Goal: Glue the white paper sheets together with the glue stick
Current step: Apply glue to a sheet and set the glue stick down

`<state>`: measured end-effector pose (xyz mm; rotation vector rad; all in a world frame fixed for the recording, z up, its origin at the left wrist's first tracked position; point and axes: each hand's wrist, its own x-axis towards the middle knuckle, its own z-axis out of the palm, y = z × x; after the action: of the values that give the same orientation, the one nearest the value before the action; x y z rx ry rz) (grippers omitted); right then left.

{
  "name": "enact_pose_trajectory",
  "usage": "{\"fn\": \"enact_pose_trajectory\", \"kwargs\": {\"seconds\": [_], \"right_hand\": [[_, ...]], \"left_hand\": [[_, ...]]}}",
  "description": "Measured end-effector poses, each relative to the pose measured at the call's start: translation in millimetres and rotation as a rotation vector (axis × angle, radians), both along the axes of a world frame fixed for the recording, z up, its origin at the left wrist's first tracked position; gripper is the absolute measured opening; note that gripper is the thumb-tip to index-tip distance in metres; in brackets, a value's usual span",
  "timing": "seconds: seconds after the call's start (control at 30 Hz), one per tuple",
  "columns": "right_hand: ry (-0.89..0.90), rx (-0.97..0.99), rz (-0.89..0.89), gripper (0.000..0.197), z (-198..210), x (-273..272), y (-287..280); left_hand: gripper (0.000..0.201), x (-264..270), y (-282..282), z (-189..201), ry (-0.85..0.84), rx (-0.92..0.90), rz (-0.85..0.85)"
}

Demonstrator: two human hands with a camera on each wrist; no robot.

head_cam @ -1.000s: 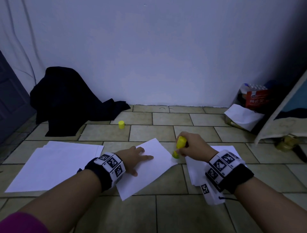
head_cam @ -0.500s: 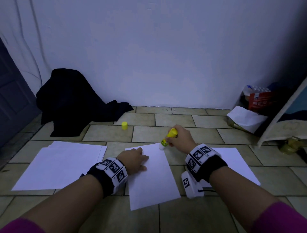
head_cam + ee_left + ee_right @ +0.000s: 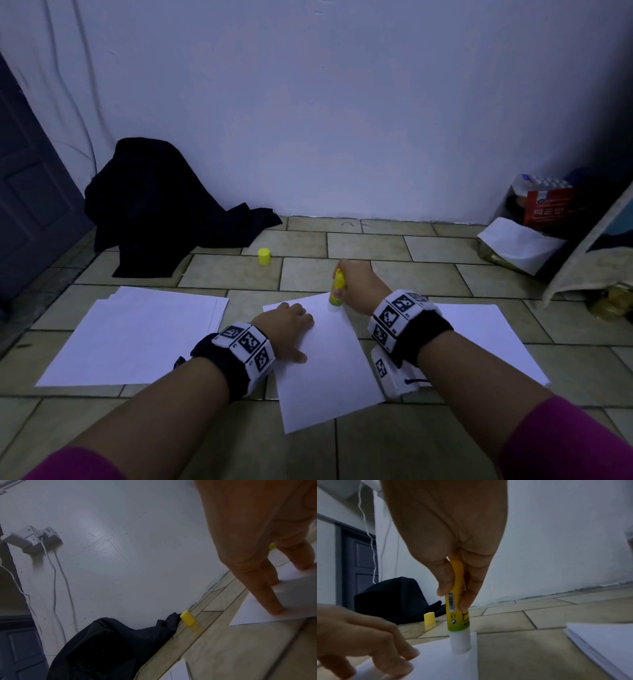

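A single white paper sheet (image 3: 329, 370) lies on the tiled floor between my arms. My left hand (image 3: 287, 325) presses its far left part with fingers spread (image 3: 272, 605). My right hand (image 3: 356, 287) grips a yellow-green glue stick (image 3: 337, 287) upright, its white tip touching the sheet near the far right corner (image 3: 460, 645). In the right wrist view, thumb and fingers (image 3: 447, 586) pinch the stick's barrel (image 3: 458, 615). The stick's yellow cap (image 3: 264, 256) stands alone on the floor beyond the sheet.
A stack of white sheets (image 3: 137, 339) lies to the left, another stack (image 3: 486, 339) to the right under my right wrist. Black cloth (image 3: 161, 205) is heaped by the wall at back left. Bags and boxes (image 3: 534, 222) crowd the back right corner.
The sheet has been turned to lie more lengthwise. My right hand carried the glue stick from the sheet's right edge to its far right corner and stood it upright.
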<state>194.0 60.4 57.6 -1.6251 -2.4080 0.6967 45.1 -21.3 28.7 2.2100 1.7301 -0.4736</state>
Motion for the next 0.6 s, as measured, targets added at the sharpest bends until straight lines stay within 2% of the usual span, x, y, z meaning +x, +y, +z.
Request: {"fn": "enact_pose_trajectory", "kwargs": {"seconds": [0.27,0.4,0.6], "right_hand": [[-0.169,-0.031,0.165,0.030,12,32,-35],[-0.176,-0.051,0.240,0.027,20,44,-55],[-0.254,-0.121,0.324,0.033,26,59,-73]], "left_hand": [[0.078,-3,6,1,0.010,0.009,-0.033],[0.079,-3,9,2,0.023,0.003,-0.045],[0.076,-6,11,2,0.032,0.001,-0.062]]}}
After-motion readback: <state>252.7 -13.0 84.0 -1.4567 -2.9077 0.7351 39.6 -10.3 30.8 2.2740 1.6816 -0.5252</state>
